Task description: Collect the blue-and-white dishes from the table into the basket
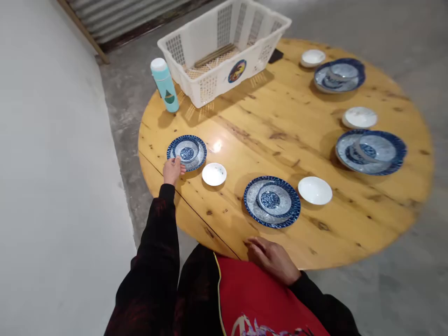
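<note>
Round wooden bench (280,121) standing on grey concrete beside a pale wall, carrying four blue-patterned settings and a white crate. Left hand (172,171) reaching out over the near-left edge, fingertips touching the near rim of the far-left blue plate (198,161), the grip looking loosely curled against that rim rather than clamped around it; hard telling whether anything is pinched. Plate lying directly ahead of that grip, away from the body, with a small blue bowl (187,151) sitting inside it; being round, showing no long axis. Small white dish (214,174) resting just beside the plate, to its right. Right hand (271,256) lying flat and released on the near edge, holding nothing, close to the second blue plate (272,201) with its own white dish (315,190) alongside. Left hand clearly being the nearer one to the far-left plate. White plastic crate (224,46) standing at the far side, bearing a round coloured sticker with nothing readable; teal flask (164,85) standing upright to its left, showing a small dark emblem but no legible writing.
</note>
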The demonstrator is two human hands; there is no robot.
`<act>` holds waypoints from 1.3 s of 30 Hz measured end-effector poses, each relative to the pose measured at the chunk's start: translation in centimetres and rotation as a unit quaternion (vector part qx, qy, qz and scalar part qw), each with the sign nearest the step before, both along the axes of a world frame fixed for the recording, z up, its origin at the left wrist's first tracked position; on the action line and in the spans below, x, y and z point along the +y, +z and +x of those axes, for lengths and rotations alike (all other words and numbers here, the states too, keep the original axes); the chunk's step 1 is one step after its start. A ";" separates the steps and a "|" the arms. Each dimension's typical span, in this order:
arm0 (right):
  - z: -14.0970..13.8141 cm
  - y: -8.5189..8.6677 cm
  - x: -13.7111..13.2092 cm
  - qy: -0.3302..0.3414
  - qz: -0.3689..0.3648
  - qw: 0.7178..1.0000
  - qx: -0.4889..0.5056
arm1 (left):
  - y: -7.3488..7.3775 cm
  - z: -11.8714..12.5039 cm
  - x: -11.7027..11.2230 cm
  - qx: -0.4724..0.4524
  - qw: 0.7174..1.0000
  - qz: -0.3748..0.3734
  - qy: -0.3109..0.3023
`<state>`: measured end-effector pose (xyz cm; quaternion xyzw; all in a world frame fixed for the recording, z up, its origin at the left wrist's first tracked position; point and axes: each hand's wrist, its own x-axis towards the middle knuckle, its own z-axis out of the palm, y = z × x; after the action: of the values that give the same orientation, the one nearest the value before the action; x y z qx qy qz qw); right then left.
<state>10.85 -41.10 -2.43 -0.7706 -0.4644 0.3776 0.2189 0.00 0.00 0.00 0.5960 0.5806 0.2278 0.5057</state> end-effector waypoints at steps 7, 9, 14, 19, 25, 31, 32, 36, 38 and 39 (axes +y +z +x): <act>1.3 1.2 1.3 -0.024 -0.011 1.000 -0.008 | -0.6 2.9 2.2 0.024 0.999 -0.003 -0.031; 1.8 1.1 1.3 -0.043 -0.008 0.999 0.000 | -0.8 3.5 2.5 0.010 1.000 0.016 -0.017; 3.6 1.9 1.5 -0.114 0.069 0.991 0.028 | 2.4 4.0 -0.8 -0.023 0.992 0.119 -0.027; 7.3 4.5 3.1 -0.270 0.185 0.943 0.066 | 6.6 6.4 -9.7 -0.012 0.976 0.109 -0.190; 11.2 5.8 4.2 -0.292 0.162 0.943 -0.015 | 5.4 10.6 -19.2 0.025 0.937 0.031 -0.347; 12.9 3.9 3.2 -0.240 0.056 0.947 -0.206 | 4.3 12.5 -22.1 0.198 0.857 0.157 -0.449; 13.0 3.8 3.2 -0.232 0.023 0.948 -0.218 | 4.3 12.7 -22.3 0.233 0.837 0.186 -0.458; 13.2 4.6 4.1 -0.208 -0.108 0.942 -0.239 | 4.6 13.4 -22.8 0.348 0.769 0.248 -0.476; 13.3 5.2 4.6 -0.189 -0.148 0.941 -0.239 | 4.6 13.6 -23.0 0.385 0.746 0.254 -0.481; 13.3 5.4 4.8 -0.178 -0.163 0.941 -0.238 | 4.6 13.7 -23.0 0.397 0.738 0.255 -0.482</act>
<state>24.20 -36.32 3.01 -0.9333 -0.2901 0.2085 0.0373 13.73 -23.00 4.62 0.9392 0.2842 -0.1642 0.1010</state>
